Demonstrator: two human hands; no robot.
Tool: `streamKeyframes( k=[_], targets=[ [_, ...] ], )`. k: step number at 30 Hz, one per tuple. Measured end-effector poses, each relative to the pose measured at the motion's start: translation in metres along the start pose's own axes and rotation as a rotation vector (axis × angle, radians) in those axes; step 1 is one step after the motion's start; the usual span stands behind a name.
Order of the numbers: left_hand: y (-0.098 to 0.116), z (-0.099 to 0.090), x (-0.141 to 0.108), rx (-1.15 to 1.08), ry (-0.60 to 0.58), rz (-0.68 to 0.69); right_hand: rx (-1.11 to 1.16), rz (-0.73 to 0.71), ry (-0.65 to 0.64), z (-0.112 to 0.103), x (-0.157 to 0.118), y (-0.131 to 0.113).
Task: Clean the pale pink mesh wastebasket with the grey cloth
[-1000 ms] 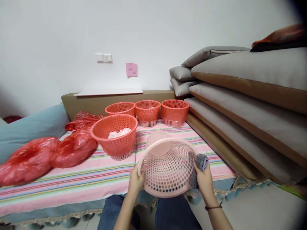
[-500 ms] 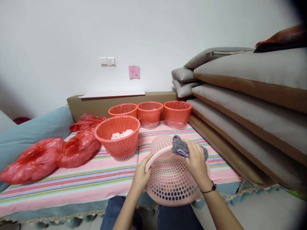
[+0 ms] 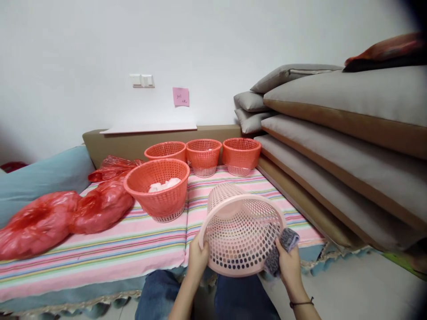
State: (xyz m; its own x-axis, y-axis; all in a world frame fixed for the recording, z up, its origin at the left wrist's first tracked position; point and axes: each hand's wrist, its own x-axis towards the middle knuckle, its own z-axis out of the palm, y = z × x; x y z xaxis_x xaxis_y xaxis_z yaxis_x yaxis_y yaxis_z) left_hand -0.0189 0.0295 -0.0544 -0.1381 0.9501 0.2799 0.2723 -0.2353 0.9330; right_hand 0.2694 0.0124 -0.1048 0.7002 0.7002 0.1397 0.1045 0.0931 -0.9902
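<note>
A pale pink perforated basket [image 3: 240,258] is tipped on its side with its open mouth toward me. My left hand [image 3: 199,258] grips its rim at the left, thumb inside. At the rim's right side my right hand [image 3: 289,266] presses a dark grey cloth [image 3: 272,260] against the basket, with the thumb near the inner edge. The cloth hangs out on both sides of the fingers. Left of the pink basket stands an upright red basket [image 3: 167,198] with white material [image 3: 164,185] inside.
Three more red baskets [image 3: 204,155] stand along the backrest. Red plastic bags [image 3: 43,220] lie at the left by a blue cushion [image 3: 43,178]. Grey cushions [image 3: 336,146] are stacked at the right on the striped cover [image 3: 160,240].
My right hand has moved with the cloth from the top of the rim down to its right side. The view has shifted slightly to the right.
</note>
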Motion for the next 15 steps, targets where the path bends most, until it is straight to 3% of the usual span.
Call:
streamKeyframes(
  k=[2,3,7,11,13,15],
  targets=[
    [0.020,-0.016,0.014,0.091,-0.041,0.055,-0.090,-0.029,-0.093,0.003,0.010,-0.023],
    [0.031,-0.025,0.020,0.133,-0.063,0.096,-0.132,-0.110,-0.157,0.006,0.016,-0.041],
    [0.078,-0.043,0.043,0.284,-0.259,0.220,-0.380,-0.641,-0.324,0.037,0.026,-0.128],
    [0.102,-0.031,0.057,0.384,-0.385,0.293,-0.634,-1.131,-0.512,0.082,0.009,-0.191],
    [0.101,-0.023,0.060,0.417,-0.364,0.294,-0.684,-1.297,-0.584,0.098,0.000,-0.204],
    [0.094,-0.018,0.060,0.427,-0.300,0.282,-0.690,-1.356,-0.606,0.103,-0.004,-0.206]
  ],
)
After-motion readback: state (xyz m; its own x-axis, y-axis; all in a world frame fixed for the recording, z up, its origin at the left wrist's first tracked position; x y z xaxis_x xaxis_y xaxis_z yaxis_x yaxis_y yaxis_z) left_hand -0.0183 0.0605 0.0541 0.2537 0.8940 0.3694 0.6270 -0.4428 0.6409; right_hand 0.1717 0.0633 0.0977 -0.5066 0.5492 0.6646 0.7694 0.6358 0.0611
